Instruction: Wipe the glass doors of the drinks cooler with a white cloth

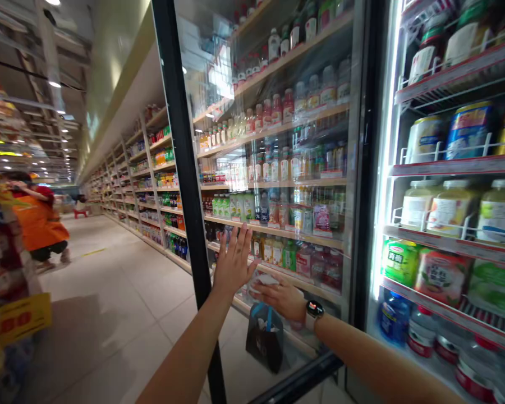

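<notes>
In the head view a glass cooler door (244,168) with a black frame stands open in front of me. My left hand (234,259) lies against the glass, fingers spread, with nothing in it. Lower and to the right, my right hand (280,295) presses a white cloth (266,279) to the pane; its fingers partly cover the cloth. A smartwatch (315,308) is on my right wrist. Through the glass, below my hands, a dark bag (264,342) with blue handles shows near the floor.
To the right, lit cooler shelves (454,168) hold bottles, jars, cans and packs. Long drink shelves (155,185) run along the aisle behind the door. A person in an orange vest (40,221) crouches at left, near a display with a yellow price sign (21,321).
</notes>
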The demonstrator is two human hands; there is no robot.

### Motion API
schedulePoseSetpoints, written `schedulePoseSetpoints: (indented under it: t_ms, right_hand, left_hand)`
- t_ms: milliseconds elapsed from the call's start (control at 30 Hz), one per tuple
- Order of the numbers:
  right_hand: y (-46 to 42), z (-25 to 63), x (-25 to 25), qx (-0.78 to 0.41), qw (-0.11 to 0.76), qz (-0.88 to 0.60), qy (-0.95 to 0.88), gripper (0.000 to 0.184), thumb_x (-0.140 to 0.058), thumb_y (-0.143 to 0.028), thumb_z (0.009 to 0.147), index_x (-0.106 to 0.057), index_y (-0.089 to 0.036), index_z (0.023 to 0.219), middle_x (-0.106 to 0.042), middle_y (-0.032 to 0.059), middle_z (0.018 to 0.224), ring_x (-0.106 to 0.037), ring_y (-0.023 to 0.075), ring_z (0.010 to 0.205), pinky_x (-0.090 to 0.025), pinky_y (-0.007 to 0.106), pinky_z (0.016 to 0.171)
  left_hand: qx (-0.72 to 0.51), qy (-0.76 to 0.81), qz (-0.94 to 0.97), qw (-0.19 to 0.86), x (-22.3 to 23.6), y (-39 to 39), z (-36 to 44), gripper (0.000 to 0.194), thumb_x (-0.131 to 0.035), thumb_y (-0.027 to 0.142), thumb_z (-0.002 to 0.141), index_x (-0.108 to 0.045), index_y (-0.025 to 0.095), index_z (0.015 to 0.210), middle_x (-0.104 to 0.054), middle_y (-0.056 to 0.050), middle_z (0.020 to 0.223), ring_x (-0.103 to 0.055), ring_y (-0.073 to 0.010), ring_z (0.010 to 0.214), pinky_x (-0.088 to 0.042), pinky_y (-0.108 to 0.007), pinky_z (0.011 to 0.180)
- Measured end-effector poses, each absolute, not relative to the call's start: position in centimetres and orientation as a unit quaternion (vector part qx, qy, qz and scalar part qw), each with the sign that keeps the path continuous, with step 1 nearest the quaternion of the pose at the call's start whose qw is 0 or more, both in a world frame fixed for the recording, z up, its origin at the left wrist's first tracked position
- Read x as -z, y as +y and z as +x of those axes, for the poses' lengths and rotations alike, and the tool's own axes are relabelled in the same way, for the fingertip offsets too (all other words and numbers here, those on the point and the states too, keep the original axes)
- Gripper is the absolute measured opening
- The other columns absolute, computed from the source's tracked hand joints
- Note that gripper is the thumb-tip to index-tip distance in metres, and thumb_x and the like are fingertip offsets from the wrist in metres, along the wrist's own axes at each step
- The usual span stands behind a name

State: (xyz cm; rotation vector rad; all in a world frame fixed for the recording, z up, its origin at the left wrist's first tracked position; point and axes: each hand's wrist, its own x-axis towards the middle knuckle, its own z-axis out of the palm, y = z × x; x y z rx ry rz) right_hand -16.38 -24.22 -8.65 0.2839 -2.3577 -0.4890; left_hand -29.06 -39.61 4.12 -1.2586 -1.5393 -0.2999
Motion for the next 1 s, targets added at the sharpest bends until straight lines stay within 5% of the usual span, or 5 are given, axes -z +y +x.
schedulePoseSetpoints:
  t_ms: [300, 400, 567, 733, 1000]
  right_hand:
    - [-25.8, -20.0, -10.7, 0.138, 0.579, -0.019, -0.803, 0.062, -0.038, -0.007, 0.09, -0.034, -0.018, 0.152, -0.034, 0.0092, 0.158, -0.022, 0.0243, 0.15, -0.017, 0.055, 0.122]
    - [-26.6, -21.0, -8.7, 0.146, 0.557, 0.011, -0.818, 0.058, -0.039, -0.011, 0.093, -0.036, -0.017, 0.151, -0.037, 0.0111, 0.157, -0.028, 0.0254, 0.148, -0.017, 0.057, 0.122]
    - [-26.5, -20.4, 2.6, 0.207, 0.406, 0.163, -0.875, 0.044, -0.041, -0.016, 0.098, -0.053, -0.027, 0.138, -0.066, 0.0028, 0.132, -0.061, 0.0166, 0.118, -0.028, 0.044, 0.121]
    - [-25.8, -18.8, 10.2, 0.233, 0.334, 0.23, -0.884, 0.046, -0.04, -0.019, 0.101, -0.042, -0.027, 0.146, -0.049, -0.0017, 0.15, -0.056, 0.011, 0.125, -0.028, 0.035, 0.121]
    - [-22.8, -18.0, -1.0, 0.263, 0.42, 0.085, -0.864, 0.05, -0.044, -0.016, 0.097, -0.045, -0.03, 0.145, -0.056, 0.0043, 0.143, -0.054, 0.0178, 0.127, -0.026, 0.047, 0.12]
  left_hand:
    - [0.167, -0.579, -0.529, 0.598, -3.1, -39.3, -31.3, 0.084, -0.042, 0.05, 0.095, -0.003, 0.006, 0.155, -0.025, -0.02, 0.158, -0.018, -0.0311, 0.15, -0.018, -0.047, 0.121]
    - [0.178, -0.555, -0.516, 0.628, -2.9, -39.4, -31.5, 0.085, -0.037, 0.053, 0.096, -0.001, 0.003, 0.154, -0.026, -0.022, 0.158, -0.011, -0.031, 0.151, -0.02, -0.046, 0.12]
    - [0.174, -0.563, -0.52, 0.618, -3.0, -39.7, -31.4, 0.08, -0.034, 0.05, 0.097, -0.004, 0.005, 0.155, -0.028, -0.019, 0.158, -0.011, -0.0293, 0.151, -0.019, -0.043, 0.12]
    - [0.18, -0.566, -0.54, 0.596, -3.1, -39.8, -31.3, 0.079, -0.037, 0.05, 0.096, -0.009, 0.005, 0.155, -0.03, -0.017, 0.158, -0.014, -0.0283, 0.151, -0.016, -0.043, 0.121]
    - [0.166, -0.605, -0.523, 0.578, -3.7, -39.1, -30.7, 0.076, -0.04, 0.05, 0.096, -0.013, 0.01, 0.155, -0.032, -0.014, 0.157, -0.023, -0.0274, 0.149, -0.012, -0.044, 0.122]
